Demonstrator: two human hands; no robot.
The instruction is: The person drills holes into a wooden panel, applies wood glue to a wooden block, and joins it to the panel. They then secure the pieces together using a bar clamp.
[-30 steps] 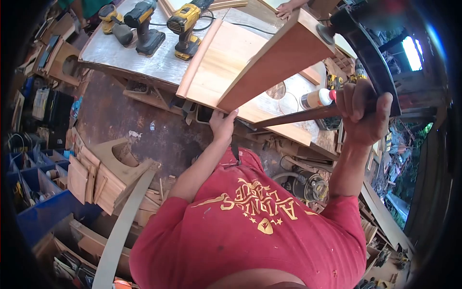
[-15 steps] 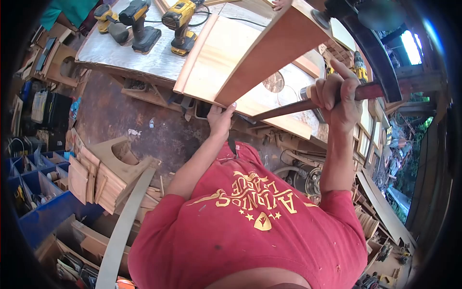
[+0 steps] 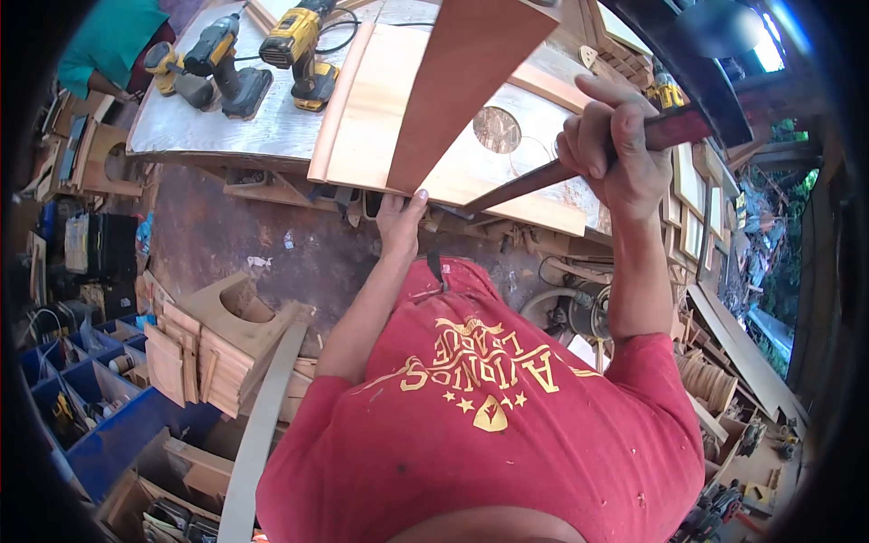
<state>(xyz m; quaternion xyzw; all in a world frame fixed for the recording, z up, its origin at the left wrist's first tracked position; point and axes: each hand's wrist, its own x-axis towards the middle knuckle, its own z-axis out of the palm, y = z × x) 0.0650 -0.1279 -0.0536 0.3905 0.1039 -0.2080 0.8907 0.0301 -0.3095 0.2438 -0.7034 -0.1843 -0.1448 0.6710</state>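
Observation:
My left hand [image 3: 400,222] is closed at the bench's near edge, thumb against the lower end of a reddish-brown wooden board [image 3: 457,86]. This board rises toward me over a pale wooden panel [image 3: 371,109] with rounded edge moulding; its upper end leaves the frame. Its other fingers are partly hidden below the edge. My right hand [image 3: 620,149] wraps round the bar of a long bar clamp [image 3: 692,127], index finger partly extended. The bar slants from the bench edge up to the right, where a black clamp arm crosses it.
Yellow-and-black cordless drills [image 3: 299,54] stand on the bench [image 3: 217,136] at left. A round hole [image 3: 497,129] shows beyond the board. Stacked wooden pieces [image 3: 213,353] and a blue divided bin [image 3: 118,425] lie at lower left. Another person in a teal top [image 3: 113,41] is at upper left.
The view has shifted, so the bench and drills appear further left. The board's upper end has swung left in view, and the clamp's round pad has left the frame. Both hands keep their holds.

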